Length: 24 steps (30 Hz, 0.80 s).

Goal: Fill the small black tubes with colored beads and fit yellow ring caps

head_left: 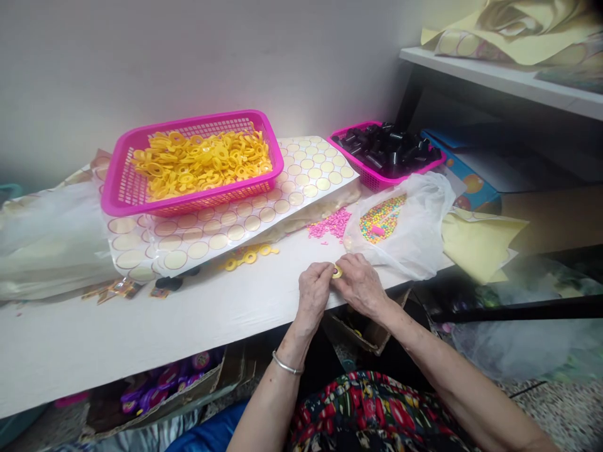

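At the front edge of the white table my left hand (315, 290) and my right hand (362, 284) meet, their fingers closed on one small yellow ring-shaped plastic piece (336, 272). Something dark shows in the ring's centre. Most of the piece is hidden by my fingers. Just beyond my hands lies a heap of small pink pieces (332, 225). A white plastic bag (424, 207) holding multicoloured beads (380, 220) lies open to the right of the heap. Several more yellow ring pieces (250, 256) rest on the table to the left.
A pink basket (188, 207) of yellow plastic pieces stands on sticker sheets (230, 235). Behind the bag is a smaller pink basket (377, 179) of black cylinders. A raised shelf (509, 75) juts out at right. Boxes, one with purple items (160, 383), sit below the table.
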Available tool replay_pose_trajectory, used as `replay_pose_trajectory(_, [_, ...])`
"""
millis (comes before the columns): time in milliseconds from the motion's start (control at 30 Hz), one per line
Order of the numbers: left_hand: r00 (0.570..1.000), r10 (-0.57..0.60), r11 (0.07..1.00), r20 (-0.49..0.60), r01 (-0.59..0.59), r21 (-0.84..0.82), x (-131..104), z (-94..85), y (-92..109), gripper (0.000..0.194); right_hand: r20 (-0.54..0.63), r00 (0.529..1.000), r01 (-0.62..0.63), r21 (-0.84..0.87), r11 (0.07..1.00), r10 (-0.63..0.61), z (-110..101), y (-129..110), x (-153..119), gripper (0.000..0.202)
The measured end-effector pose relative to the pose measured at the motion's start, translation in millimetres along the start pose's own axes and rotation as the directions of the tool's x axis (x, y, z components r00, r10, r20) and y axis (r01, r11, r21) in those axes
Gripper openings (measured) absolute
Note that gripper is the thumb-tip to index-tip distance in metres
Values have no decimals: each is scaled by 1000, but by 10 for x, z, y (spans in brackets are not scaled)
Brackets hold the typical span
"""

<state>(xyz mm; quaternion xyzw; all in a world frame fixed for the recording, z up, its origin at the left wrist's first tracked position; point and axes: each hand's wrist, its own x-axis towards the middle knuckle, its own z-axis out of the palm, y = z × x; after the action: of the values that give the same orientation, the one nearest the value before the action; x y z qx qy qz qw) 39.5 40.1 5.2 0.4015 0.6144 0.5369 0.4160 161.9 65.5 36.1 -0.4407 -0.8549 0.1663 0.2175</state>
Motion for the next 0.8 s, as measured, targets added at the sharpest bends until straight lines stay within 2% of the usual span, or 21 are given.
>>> replay_pose_trajectory(67, [1000, 16, 999, -9, -15, 48, 10, 16, -9, 21, -10, 1000, 0, 100, 995, 1, 31, 39, -8, 10])
replay_pose_trajectory(133, [1000, 19, 996, -22, -17, 86, 15, 17, -7, 21, -31, 999, -5, 270, 963, 14, 75, 92, -19, 18])
replay_pose_trajectory(233, [1000, 18, 992, -15, -16, 122, 16, 6, 6, 21, -28, 990, -94, 590, 802, 136, 149, 162, -28, 36])
replay_pose_trajectory(300, [1000, 24, 991, -7, -23, 131, 15, 1, 14, 22, -7, 967, -174, 708, 685, 253, 188, 178, -21, 36])
replay_pose_trajectory(367, [1000, 28, 991, -8, -26, 127, 13, 3, 22, 22, 10, 942, -238, 724, 647, 335, 213, 165, -5, 27])
replay_pose_trajectory(567, [999, 24, 997, -22, -23, 71, 0, 26, 69, 22, 26, 910, -346, 600, 721, 414, 227, 72, 44, 29])
replay_pose_trajectory(800, [986, -138, 987, -98, 130, -92, -6, 106, 97, 29, 24, 908, -360, 558, 748, 419, 249, 61, 57, 30])
